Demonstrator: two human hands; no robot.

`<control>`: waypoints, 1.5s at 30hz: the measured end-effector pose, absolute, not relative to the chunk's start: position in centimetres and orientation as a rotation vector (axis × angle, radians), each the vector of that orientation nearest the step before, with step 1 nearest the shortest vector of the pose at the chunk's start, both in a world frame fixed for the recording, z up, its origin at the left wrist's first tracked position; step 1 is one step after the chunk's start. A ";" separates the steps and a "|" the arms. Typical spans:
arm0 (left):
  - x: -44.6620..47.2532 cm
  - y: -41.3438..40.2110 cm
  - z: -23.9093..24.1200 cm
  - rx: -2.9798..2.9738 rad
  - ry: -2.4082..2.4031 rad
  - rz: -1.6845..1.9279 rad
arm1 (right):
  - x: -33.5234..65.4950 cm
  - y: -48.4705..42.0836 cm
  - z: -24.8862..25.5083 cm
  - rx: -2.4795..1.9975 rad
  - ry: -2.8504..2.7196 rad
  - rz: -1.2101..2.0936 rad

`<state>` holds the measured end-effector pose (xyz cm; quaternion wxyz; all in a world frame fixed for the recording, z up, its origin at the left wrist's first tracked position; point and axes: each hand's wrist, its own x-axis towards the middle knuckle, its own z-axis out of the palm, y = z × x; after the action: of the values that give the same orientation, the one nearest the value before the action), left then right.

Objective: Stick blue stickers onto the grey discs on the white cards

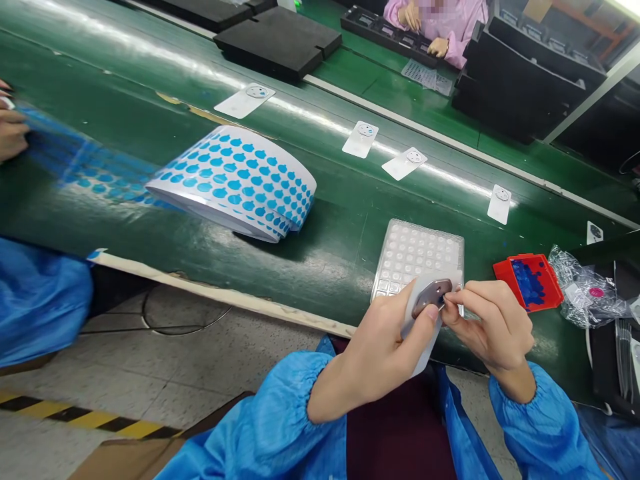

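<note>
I log left hand (377, 353) gripping a white card (424, 343) bearing a grey oval part (431, 298), right hand (490, 327) pinching it.

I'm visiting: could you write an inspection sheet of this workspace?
surface: green conveyor belt, scuffed.
job's things: white card bearing a dark oval piece.
clutter: roll of blue dot stickers, clear blister tray, red box, plastic bag.
grip: left hand holds the white card; right hand touches the dark oval piece.
cables: thin dark cable on the floor.
surroundings: co-worker in pink across the belt, hazard tape on the floor.
</note>
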<state>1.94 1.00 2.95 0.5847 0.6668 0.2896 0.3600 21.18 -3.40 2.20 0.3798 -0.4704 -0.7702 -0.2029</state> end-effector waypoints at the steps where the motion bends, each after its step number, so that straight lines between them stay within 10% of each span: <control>1: 1.9 1.0 2.9 1.532 0.671 0.840 | 21.3 -3.5 2.1 -1.194 -1.962 -0.533; 20: 2.2 0.2 2.3 1.504 0.638 0.850 | 20.6 -3.6 2.9 -1.204 -1.922 -0.473; 35: 3.1 -0.3 0.8 1.674 0.639 1.005 | 18.6 -4.9 6.1 -1.430 -1.428 0.726; 45: 2.2 5.0 -0.4 0.738 0.951 0.809 | 33.5 -6.1 1.3 -2.155 -1.116 -0.194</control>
<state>2.24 5.05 -0.43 0.7483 0.3376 0.4348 0.3700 33.49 -6.14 1.33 0.3462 -0.8303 -0.4302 -0.0747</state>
